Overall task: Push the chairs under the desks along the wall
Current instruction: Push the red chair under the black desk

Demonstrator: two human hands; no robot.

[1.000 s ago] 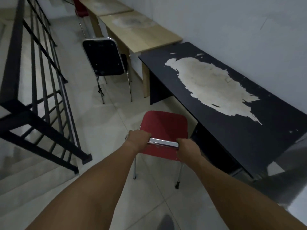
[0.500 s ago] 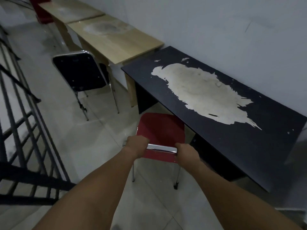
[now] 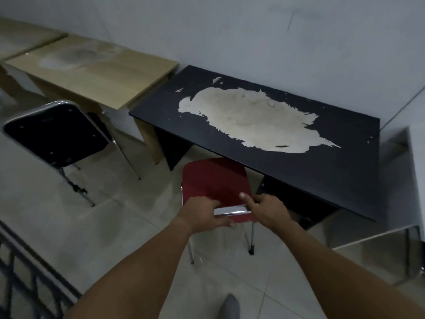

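Both hands, left hand (image 3: 202, 211) and right hand (image 3: 268, 209), grip the red chair (image 3: 213, 180) by its chrome backrest rail; its seat front sits just under the black worktop (image 3: 310, 171). Next: push straight in, likely.

The black desk (image 3: 287, 180) hides the front of the red chair (image 3: 213, 180), while beside it, the black chair (image 3: 55, 134) looks blurred.

No readable text anywhere.
I can't make out any label, brand, number or sign on the black desk (image 3: 299, 180), the red chair (image 3: 213, 180), the black chair (image 3: 55, 137) or the wall (image 3: 230, 31).
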